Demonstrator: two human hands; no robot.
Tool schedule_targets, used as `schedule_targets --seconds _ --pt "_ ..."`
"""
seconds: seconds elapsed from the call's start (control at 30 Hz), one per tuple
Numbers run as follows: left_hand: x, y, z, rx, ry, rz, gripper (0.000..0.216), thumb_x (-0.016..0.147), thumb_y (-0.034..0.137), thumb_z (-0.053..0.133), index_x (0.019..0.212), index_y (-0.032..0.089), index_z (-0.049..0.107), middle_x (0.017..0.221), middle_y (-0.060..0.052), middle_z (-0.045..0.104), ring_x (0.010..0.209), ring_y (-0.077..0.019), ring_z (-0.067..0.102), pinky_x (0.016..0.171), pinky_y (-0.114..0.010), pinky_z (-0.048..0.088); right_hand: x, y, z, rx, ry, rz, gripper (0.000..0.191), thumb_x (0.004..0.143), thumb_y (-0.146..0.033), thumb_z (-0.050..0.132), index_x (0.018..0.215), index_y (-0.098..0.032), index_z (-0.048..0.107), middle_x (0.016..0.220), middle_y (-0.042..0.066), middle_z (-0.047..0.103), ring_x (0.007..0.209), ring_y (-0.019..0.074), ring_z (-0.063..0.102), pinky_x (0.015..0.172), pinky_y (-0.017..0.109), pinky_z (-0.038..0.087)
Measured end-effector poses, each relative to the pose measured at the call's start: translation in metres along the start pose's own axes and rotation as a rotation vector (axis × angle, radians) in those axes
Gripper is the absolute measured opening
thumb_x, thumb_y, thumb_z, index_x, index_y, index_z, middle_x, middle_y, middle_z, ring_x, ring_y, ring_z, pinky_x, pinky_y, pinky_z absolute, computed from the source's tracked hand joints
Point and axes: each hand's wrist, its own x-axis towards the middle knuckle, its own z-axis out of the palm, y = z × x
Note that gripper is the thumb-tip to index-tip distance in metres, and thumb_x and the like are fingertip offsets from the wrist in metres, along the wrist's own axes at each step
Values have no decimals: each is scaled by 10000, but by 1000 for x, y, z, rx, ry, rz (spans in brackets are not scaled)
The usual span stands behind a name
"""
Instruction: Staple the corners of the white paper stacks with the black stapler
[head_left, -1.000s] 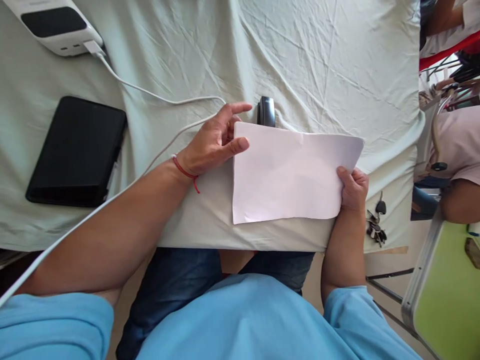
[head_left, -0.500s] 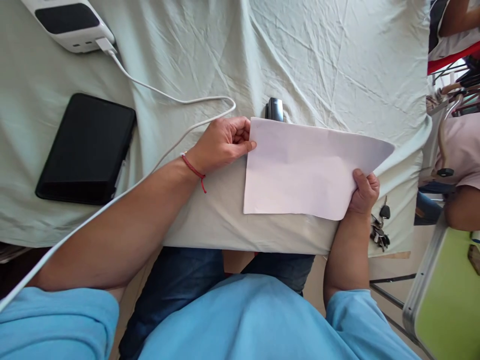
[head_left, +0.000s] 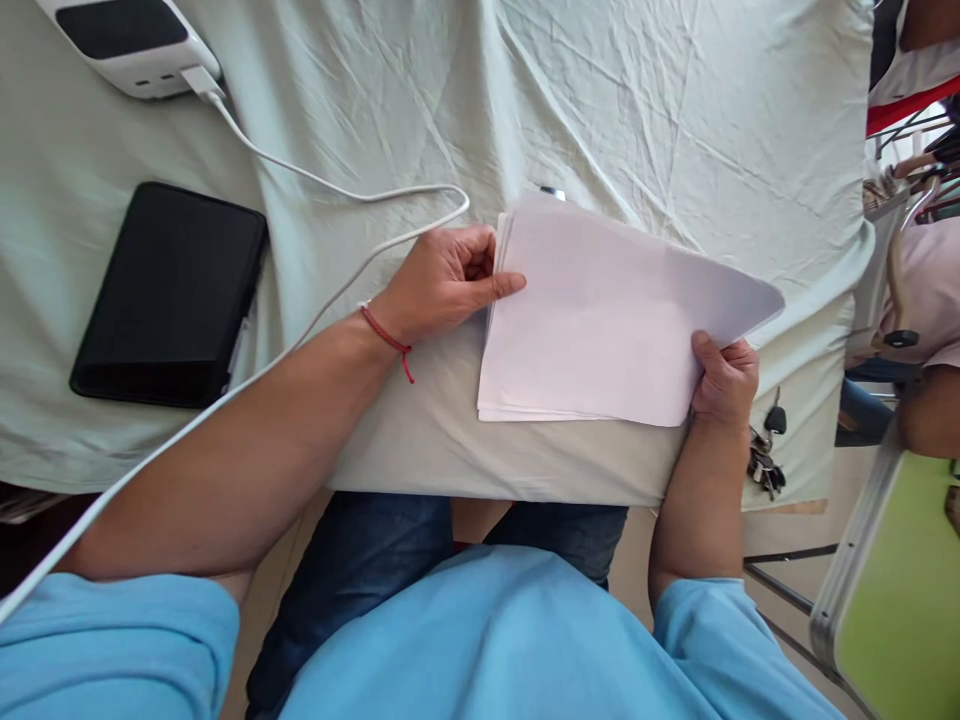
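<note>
Several white paper sheets [head_left: 592, 310] are held between my two hands, above the cloth near the table's front edge. Their left edges are slightly fanned, and the far right corner curves. My left hand [head_left: 457, 270] pinches the stack's left edge, thumb on top and fingers curled behind. At the lower right side, my right hand [head_left: 724, 380] grips the sheets with its thumb on top; its other fingers are partly behind the paper. Just beyond the stack's far edge, a small tip of a dark object [head_left: 553, 192] shows, the rest covered by paper.
A black tablet [head_left: 169, 295] lies on the left of the cloth-covered table [head_left: 600, 90]. From a white device [head_left: 135, 45] at the far left, a white cable [head_left: 360, 270] runs past my left arm. Keys [head_left: 766, 450] lie near the right edge. Another person [head_left: 930, 290] is at the right.
The sheets have spread at their left edges, and the top one has shifted away from me, covering most of the dark object. My left thumb reaches further over the paper.
</note>
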Motion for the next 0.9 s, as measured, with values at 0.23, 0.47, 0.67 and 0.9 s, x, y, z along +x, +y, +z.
schedule_targets --seconds 0.23,0.47,0.67,0.9 --pt "-3 6 -3 178 -61 -17 541 943 534 909 676 224 557 662 30 495 642 -116 392 596 -319 285 -1 -3 5 51 60 15 534 583 -477 1148 910 -202 827 972 36 877 987 195 810 1004 373 748" --pt "-4 16 0 165 -89 -81 515 934 602 880 713 236 593 674 20 533 655 -132 436 613 -318 344 4 1 0 38 99 13 538 646 -469 1130 986 -173 837 999 40 861 1010 201 814 1011 374 742" --pt "-4 16 1 242 -70 -76 408 922 505 838 713 239 611 653 18 539 673 -148 457 658 -343 379 5 1 4 99 111 -8 493 641 -440 1121 966 -194 843 1004 41 878 1029 187 827 1006 330 749" --pt "-4 21 2 250 -87 -76 476 968 615 804 746 245 604 655 33 515 648 -133 412 635 -330 346 10 9 -2 59 98 -31 450 734 -453 1089 1002 -204 826 1063 76 878 1109 222 844 1054 375 752"
